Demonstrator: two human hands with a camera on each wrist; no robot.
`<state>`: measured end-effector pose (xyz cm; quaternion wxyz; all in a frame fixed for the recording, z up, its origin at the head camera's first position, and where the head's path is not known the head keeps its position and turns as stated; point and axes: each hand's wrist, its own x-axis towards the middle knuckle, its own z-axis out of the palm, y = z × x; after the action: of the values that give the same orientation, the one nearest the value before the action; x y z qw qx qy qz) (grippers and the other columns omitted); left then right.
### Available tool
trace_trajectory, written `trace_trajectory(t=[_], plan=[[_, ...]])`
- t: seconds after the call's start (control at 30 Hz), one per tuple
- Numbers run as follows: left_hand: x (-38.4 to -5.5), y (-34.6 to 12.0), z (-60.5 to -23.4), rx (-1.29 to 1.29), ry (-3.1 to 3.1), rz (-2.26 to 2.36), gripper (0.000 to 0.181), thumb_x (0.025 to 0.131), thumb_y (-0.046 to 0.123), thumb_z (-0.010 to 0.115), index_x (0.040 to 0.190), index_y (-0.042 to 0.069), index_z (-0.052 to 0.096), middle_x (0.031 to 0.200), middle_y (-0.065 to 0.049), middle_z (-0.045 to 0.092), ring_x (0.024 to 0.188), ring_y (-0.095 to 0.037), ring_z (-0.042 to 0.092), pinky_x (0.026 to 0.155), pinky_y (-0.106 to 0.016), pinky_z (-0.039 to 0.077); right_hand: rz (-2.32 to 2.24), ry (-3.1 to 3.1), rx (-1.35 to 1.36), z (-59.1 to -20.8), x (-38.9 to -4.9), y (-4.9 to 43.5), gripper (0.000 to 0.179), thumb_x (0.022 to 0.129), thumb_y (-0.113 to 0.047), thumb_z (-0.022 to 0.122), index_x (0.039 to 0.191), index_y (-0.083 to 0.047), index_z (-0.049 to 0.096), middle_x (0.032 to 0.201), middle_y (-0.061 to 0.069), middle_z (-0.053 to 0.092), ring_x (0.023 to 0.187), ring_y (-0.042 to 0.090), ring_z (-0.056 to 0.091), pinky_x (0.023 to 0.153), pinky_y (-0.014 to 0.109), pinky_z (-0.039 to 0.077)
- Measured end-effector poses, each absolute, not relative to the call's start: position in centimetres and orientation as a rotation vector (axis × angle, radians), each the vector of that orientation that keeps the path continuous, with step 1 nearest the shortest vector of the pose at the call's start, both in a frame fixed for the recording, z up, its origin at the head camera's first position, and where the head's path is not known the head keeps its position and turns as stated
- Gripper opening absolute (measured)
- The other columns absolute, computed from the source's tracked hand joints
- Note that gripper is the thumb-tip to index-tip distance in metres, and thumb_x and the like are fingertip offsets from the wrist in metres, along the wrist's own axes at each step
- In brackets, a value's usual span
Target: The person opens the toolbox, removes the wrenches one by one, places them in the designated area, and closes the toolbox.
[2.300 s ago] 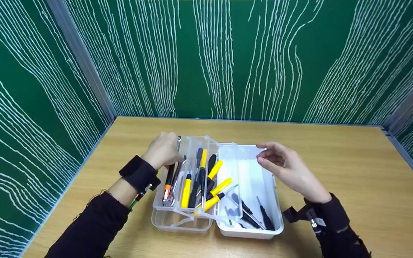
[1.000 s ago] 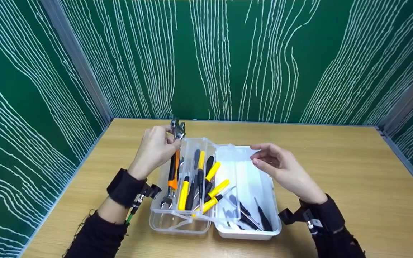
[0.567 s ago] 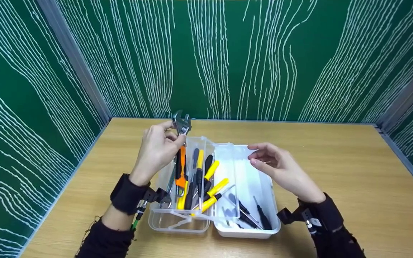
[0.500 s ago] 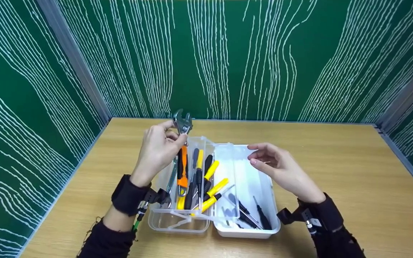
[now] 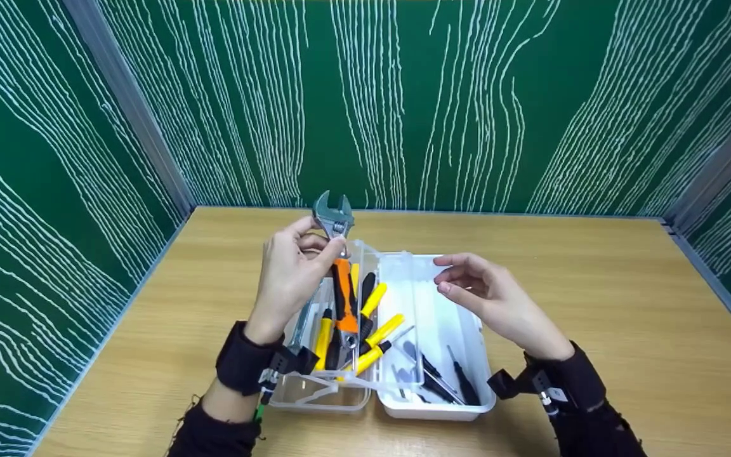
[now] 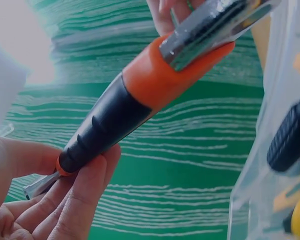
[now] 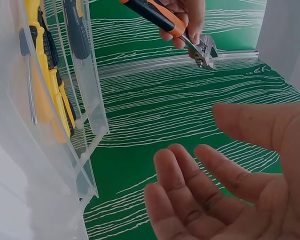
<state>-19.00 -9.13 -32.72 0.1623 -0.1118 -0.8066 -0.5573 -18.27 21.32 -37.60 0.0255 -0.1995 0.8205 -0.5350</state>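
Observation:
My left hand point(image 5: 296, 266) pinches an adjustable wrench point(image 5: 344, 298) just below its steel head, thumb on one side and fingers on the other. Its orange and black handle point(image 6: 115, 112) hangs down over the clear tool trays point(image 5: 315, 374). My right hand point(image 5: 499, 298), fingers loosely curved and holding nothing, hovers above the white box half point(image 5: 429, 304). In the right wrist view, the wrench head point(image 7: 205, 51) points away from the trays. Yellow and black screwdrivers point(image 5: 375, 358) lie in the trays, partly covered by the wrench.
Several black-handled screwdrivers point(image 5: 464, 381) lie in the near end of the white half. A steel wrench point(image 5: 302, 317) rests along the left tray. Green walls with white lines point(image 5: 365, 101) stand behind and beside the wooden table point(image 5: 625, 304).
My left hand has lifted the adjustable wrench out of the left tray, then carried it right over the screwdrivers. The right hand stays nearly in place.

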Motion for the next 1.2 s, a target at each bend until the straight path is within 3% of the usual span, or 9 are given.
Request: trace_trajectory(t=[0.23,0.5,0.8,1.0,1.2], plan=[[-18.5,-8.1,-33.4,-0.354,-2.224,-1.724,0.024,0.097,0.007,0.077,0.12,0.0,0.074,0.092,-0.014,0.082,0.079,-0.022,0.08,0.074,-0.027,0.067,-1.646,2.511,-0.631,-37.8,-18.3,20.9,0.036,0.104,-0.017,0.072,0.138,-0.008,0.064,0.12,0.009,0.074,0.109,0.018,0.072,0.096,0.021,0.059],[-18.0,-7.2,-34.2,-0.366,-2.165,-1.837,0.029,0.099,0.008,0.076,0.125,-0.003,0.071,0.103,-0.019,0.082,0.092,-0.027,0.082,0.086,-0.032,0.067,-1.671,2.398,-0.63,-37.8,-18.1,20.5,0.038,0.106,-0.017,0.069,0.142,-0.008,0.062,0.127,0.013,0.072,0.113,0.021,0.073,0.1,0.023,0.06],[-17.7,-6.3,-34.9,-0.403,-2.069,-1.981,0.032,0.099,0.009,0.075,0.128,-0.004,0.068,0.102,-0.02,0.082,0.087,-0.028,0.082,0.079,-0.036,0.069,-1.66,2.326,-0.671,-38.0,-17.8,19.8,0.041,0.106,-0.02,0.069,0.143,-0.004,0.06,0.13,0.016,0.07,0.117,0.026,0.072,0.1,0.024,0.061],[-17.3,-5.8,-35.1,-0.441,-2.031,-2.018,0.032,0.1,0.009,0.074,0.128,-0.005,0.067,0.102,-0.021,0.081,0.085,-0.028,0.082,0.08,-0.037,0.069,-1.639,2.273,-0.741,-38.1,-17.5,19.3,0.041,0.107,-0.021,0.067,0.143,-0.002,0.06,0.13,0.017,0.069,0.116,0.023,0.071,0.101,0.024,0.06],[-16.8,-5.1,-35.2,-0.436,-2.015,-2.018,0.03,0.1,0.01,0.074,0.126,-0.004,0.068,0.102,-0.02,0.082,0.083,-0.028,0.082,0.082,-0.037,0.069,-1.616,2.215,-0.716,-38.2,-17.2,18.7,0.043,0.108,-0.027,0.066,0.144,-0.004,0.06,0.131,0.016,0.069,0.119,0.031,0.071,0.101,0.025,0.061]])
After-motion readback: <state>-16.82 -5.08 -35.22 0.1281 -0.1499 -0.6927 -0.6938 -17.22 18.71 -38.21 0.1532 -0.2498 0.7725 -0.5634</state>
